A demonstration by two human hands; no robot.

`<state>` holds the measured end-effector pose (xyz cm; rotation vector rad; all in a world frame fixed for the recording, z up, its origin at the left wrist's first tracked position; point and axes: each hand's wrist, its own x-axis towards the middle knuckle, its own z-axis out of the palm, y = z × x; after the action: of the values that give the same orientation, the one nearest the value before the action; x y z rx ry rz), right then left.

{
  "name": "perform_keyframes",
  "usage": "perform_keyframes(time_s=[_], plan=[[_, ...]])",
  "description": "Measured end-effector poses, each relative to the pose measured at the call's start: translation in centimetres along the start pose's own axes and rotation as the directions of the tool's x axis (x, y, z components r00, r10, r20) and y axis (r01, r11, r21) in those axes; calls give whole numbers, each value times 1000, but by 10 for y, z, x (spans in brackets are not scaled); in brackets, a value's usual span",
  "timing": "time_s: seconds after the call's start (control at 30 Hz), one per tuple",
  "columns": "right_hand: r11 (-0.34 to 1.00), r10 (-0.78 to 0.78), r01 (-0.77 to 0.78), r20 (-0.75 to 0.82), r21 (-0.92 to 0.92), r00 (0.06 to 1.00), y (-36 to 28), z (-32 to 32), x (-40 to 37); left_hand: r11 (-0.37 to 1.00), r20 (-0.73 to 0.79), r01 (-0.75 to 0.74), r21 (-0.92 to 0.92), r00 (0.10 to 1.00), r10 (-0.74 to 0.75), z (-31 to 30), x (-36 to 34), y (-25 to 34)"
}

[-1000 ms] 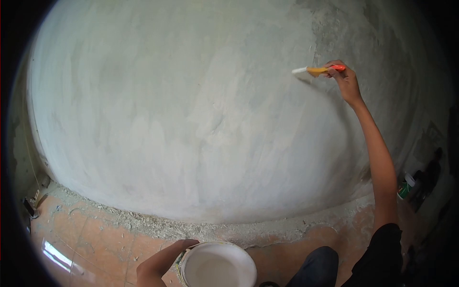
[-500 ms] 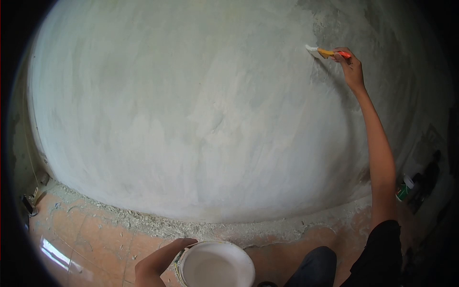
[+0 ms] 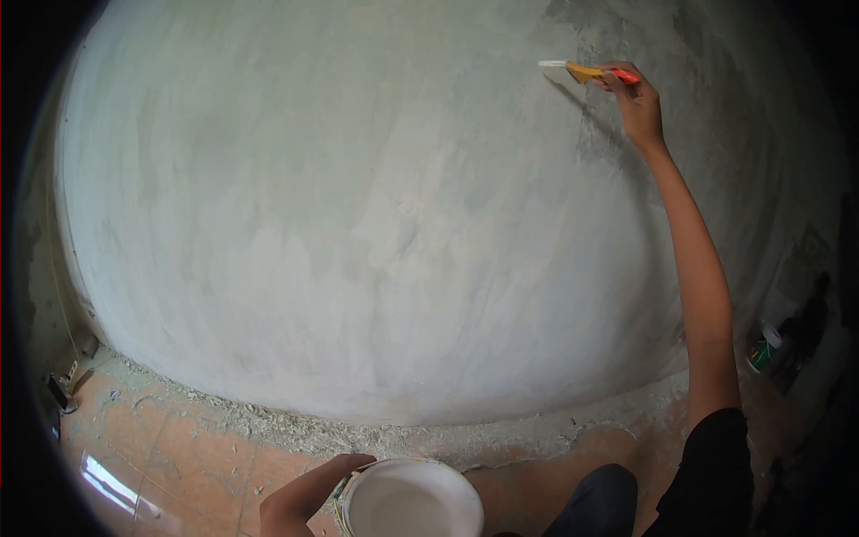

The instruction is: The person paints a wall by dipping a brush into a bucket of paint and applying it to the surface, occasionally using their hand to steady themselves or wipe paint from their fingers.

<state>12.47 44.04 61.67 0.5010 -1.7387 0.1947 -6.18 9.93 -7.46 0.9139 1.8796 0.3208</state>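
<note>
My right hand (image 3: 639, 106) is raised to the upper right of the wall (image 3: 376, 215). It grips a paintbrush (image 3: 586, 72) by its orange and yellow handle. The brush's white-coated bristles point left and meet the wall, or very nearly so. Low in the view, my left hand (image 3: 347, 466) curves around the far left side of a white bucket (image 3: 470, 495), its fingers mostly hidden behind the rim. Pale whitish paint or liquid (image 3: 407, 512) lies inside the bucket.
Scraped flakes (image 3: 268, 425) line the base of the wall on the tiled floor (image 3: 192, 465). A green and white container (image 3: 763, 349) stands at the right, and a dark device (image 3: 59, 392) at the far left. My knee (image 3: 598, 497) is beside the bucket.
My right hand has moved the paintbrush left and slightly up along the wall. My left hand stays at the bucket, which sits slightly lower in the view.
</note>
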Motion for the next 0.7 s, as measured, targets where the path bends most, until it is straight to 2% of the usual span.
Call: perform_keyframes(time_s=[0.07, 0.13, 0.23, 0.27, 0.3, 0.37, 0.47, 0.5, 0.57, 0.6, 0.63, 0.7], plan=[[997, -53, 53, 13, -56, 999, -4, 15, -1, 1000, 1, -1, 4, 1000, 1, -1, -1, 1], [950, -143, 158, 76, -268, 987, -10, 29, -11, 1000, 1, -4, 5, 1000, 4, -1, -1, 0], [924, -191, 231, 156, -304, 969, -16, 43, -34, 1000, -4, -17, 13, 1000, 17, -4, -3, 2], [953, -127, 163, 149, -255, 981, -21, 47, -44, 1000, -3, -20, 14, 1000, 20, -4, -4, 3], [953, -123, 159, 153, -257, 981, -23, 50, -54, 1000, -3, -24, 16, 1000, 24, -3, -5, 3], [958, -148, 198, 231, -210, 962, -24, 55, -78, 999, 0, -26, 21, 1000, 26, -2, -6, 3], [950, -159, 256, 429, -179, 889, -37, 60, -113, 999, 1, -30, 25, 1000, 30, -1, -7, 4], [949, -163, 260, 431, -178, 888, -42, 58, -117, 999, -1, -32, 25, 999, 32, -1, -7, 4], [982, -87, 154, 458, -112, 885, -49, 55, -118, 999, -7, -33, 23, 999, 34, -1, -8, 4], [993, -78, 104, 386, -48, 919, -47, 54, -113, 999, -10, -33, 21, 999, 33, -1, -9, 4], [989, 111, -139, 387, 44, 915, -43, 53, -110, 999, -14, -33, 20, 999, 33, 0, -9, 4], [988, 103, -138, 381, 65, 919, -37, 54, -96, 999, -16, -32, 18, 999, 32, 0, -10, 4]])
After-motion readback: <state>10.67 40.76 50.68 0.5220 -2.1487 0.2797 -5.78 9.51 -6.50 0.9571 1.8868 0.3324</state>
